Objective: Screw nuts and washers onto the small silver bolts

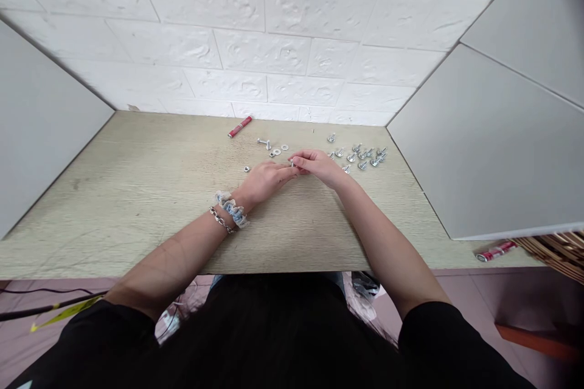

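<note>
My left hand point(268, 181) and my right hand point(320, 166) meet over the middle of the table. Between their closed fingertips a small metal bolt point(292, 163) shows; the fingers hide most of it. Just beyond my left hand lie loose bolts point(267, 144), two flat washers point(285, 148) and a nut point(272, 154). Another nut point(247, 169) rests by itself to the left of my left hand. To the right of my right hand spreads a group of several bolts with washers on them point(362, 154).
A red tube point(239, 126) lies near the white brick-pattern wall point(246, 48). Grey panels point(497, 140) border the wooden table point(137, 194) on both sides. Another red tube point(496, 251) and a wicker basket point(559, 250) are at the right front.
</note>
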`<state>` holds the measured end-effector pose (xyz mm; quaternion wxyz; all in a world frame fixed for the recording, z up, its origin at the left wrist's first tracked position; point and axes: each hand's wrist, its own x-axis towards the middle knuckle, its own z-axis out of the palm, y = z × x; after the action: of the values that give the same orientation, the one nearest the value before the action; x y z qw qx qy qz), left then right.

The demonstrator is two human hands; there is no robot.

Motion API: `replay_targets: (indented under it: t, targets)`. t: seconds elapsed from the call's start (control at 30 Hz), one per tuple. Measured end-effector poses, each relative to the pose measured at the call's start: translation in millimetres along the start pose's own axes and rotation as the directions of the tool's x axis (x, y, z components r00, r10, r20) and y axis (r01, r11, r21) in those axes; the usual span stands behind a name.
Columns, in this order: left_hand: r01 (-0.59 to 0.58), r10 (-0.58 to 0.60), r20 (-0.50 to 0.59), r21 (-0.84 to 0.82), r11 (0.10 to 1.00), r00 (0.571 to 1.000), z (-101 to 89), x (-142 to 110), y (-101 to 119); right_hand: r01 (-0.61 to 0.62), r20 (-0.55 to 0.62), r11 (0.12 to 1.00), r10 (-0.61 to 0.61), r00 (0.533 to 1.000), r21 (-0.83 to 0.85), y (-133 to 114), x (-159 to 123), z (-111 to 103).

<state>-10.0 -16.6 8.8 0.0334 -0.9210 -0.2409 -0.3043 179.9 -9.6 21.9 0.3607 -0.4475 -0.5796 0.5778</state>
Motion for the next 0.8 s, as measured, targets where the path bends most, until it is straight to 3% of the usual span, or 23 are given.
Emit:
replay_targets:
  t: [0.2, 0.53, 0.8]
  targets:
    - [-0.008, 0.008, 0.017, -0.03, 1.0, 1.0, 0.4, -1, 3, 0.025, 0.025, 0.998, -0.024, 0.999, -0.059, -2, -3, 5]
    - [0.124, -0.129, -0.087, -0.056, 0.991, 0.988, 0.9, 1, -3, -0.028, -0.002, 0.98, 0.029, 1.0, 0.196, 8, 5, 1]
    - [0.043, -0.042, 0.005, -0.047, 0.998, 0.999, 2.9, 0, 2, -0.023, -0.064, 0.972, 0.039, 0.997, 0.235, 12, 9, 3]
